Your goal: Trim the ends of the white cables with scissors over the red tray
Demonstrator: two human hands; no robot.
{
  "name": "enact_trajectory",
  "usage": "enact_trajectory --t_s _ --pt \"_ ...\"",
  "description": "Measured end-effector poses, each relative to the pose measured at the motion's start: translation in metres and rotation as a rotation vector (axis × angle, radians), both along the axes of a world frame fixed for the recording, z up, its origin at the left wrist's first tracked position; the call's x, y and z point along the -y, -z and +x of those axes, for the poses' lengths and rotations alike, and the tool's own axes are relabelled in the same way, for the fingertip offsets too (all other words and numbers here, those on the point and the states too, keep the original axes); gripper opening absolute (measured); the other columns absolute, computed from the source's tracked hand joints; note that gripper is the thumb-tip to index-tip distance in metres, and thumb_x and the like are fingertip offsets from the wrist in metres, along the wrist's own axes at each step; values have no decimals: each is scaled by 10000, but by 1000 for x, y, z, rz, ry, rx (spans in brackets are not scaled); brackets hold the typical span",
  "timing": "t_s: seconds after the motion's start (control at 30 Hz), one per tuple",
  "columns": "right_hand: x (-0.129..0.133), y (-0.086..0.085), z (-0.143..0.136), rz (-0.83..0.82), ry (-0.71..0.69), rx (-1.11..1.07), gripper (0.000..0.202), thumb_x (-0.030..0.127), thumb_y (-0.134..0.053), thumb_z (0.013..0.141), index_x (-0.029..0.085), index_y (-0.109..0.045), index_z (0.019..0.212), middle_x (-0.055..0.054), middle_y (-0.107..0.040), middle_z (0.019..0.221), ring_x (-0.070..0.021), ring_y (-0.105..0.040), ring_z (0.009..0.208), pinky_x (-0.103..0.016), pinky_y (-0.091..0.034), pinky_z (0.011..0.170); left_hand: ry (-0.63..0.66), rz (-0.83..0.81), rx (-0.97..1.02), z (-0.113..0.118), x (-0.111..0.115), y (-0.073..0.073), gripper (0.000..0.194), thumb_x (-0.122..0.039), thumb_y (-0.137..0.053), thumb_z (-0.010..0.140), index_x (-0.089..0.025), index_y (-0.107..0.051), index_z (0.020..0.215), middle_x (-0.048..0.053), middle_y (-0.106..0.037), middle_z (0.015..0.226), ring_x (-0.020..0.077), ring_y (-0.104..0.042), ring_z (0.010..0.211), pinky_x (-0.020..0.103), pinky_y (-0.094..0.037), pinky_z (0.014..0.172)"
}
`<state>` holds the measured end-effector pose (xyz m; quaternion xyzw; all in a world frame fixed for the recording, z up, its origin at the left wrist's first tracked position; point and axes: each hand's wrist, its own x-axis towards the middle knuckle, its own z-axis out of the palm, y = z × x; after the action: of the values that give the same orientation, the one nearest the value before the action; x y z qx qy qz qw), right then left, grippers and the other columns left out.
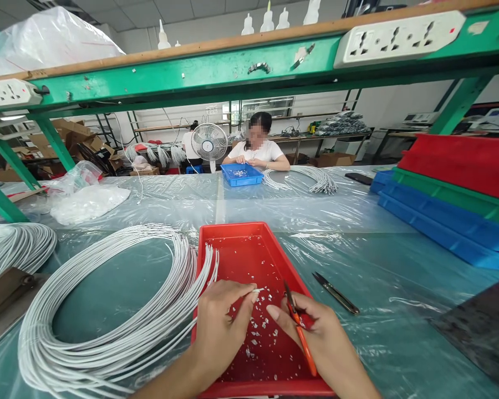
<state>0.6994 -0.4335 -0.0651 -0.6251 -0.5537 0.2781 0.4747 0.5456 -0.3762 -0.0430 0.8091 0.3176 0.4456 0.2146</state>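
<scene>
From my remote seat I see my left hand (222,313) reach in from the lower edge of the head view, knuckles up and wrist bent toward the red tray (253,260); my right hand (316,324) comes in from the other side, palm turned inward, its thumb stretched toward the left hand. The left thumb and forefinger are pinched together on a thin white tip (258,290), which pokes out just past them over the tray; the right fingers are wrapped round the orange-handled snips (301,332), whose dark pointed blades angle up and away, near the white tip but apart from it.

The coil of white cables (45,338) lies left of the tray, smooth, slender and looped in a broad ring; some loose ends cross the tray's left rim beside my left hand. Small pale scraps (253,335) speckle the glossy red floor; metal snips (336,292) lie to the right on the clear, wrinkled plastic sheet (386,332) covering the green tabletop.
</scene>
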Motion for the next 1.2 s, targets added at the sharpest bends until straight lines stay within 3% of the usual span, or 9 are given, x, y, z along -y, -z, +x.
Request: enact_trajectory --t_s 0.13,0.3,0.37,0.53,0.7,0.77,0.87,1.03,1.2 --pt "-1 -5 -7 130 41 -249 213 361 -674 703 175 -573 676 26 -522 626 -134 -481 608 -200 -390 581 2 182 -138 3 5 -2 129 -140 -554 813 -185 -672 841 17 -682 740 189 -546 673 341 -406 638" --pt "0 -6 -11 135 92 -302 197 357 -700 687 176 -628 662 36 -527 580 -122 -482 561 -187 -380 522 48 144 -105 2 13 1 174 -147 -509 839 -146 -661 923 81 -662 848 188 -580 722 307 -427 641" --pt "0 -6 -10 147 118 -306 202 356 -715 672 175 -628 650 32 -550 585 -122 -486 551 -189 -379 507 75 -57 -41 0 18 0 186 -204 -503 850 -132 -668 896 94 -644 832 184 -590 734 281 -442 647" --pt "4 -3 -16 200 160 -289 206 363 -700 696 179 -619 648 29 -540 556 -130 -495 533 -202 -401 509 302 -968 247 0 26 1 325 -398 -508 840 -120 -674 819 58 -630 725 105 -542 498 208 -417 479" --pt "7 3 -27 252 66 -205 205 362 -666 742 175 -631 665 7 -578 597 -139 -513 546 -219 -416 529 323 -1332 754 6 22 8 211 -304 -656 764 -99 -665 811 27 -613 641 68 -541 552 161 -441 561" --pt "8 4 -28 262 36 -150 197 352 -650 759 178 -630 668 1 -587 606 -145 -525 563 -223 -415 547 315 -1346 813 6 20 9 187 -275 -667 759 -96 -652 810 17 -602 613 58 -526 532 153 -436 552" --pt "12 0 -25 223 -36 -104 212 346 -643 764 179 -590 645 3 -575 605 -135 -512 559 -216 -398 556 308 -1199 779 2 17 9 195 -286 -612 804 -99 -609 750 19 -597 601 75 -540 517 177 -438 537" --pt "15 1 -20 -78 -423 -317 486 655 -528 713 169 -537 721 8 -467 592 -121 -411 531 -223 -330 504 225 -980 660 -9 12 3 197 -289 -544 848 -114 -560 759 17 -605 604 90 -546 483 199 -433 508" --pt "9 7 -21 -322 -760 -296 721 847 -274 658 167 -447 492 10 -373 478 -95 -337 447 -227 -205 430 193 -882 595 -15 8 1 212 -297 -532 852 -109 -561 757 7 -592 597 78 -531 460 191 -419 498"
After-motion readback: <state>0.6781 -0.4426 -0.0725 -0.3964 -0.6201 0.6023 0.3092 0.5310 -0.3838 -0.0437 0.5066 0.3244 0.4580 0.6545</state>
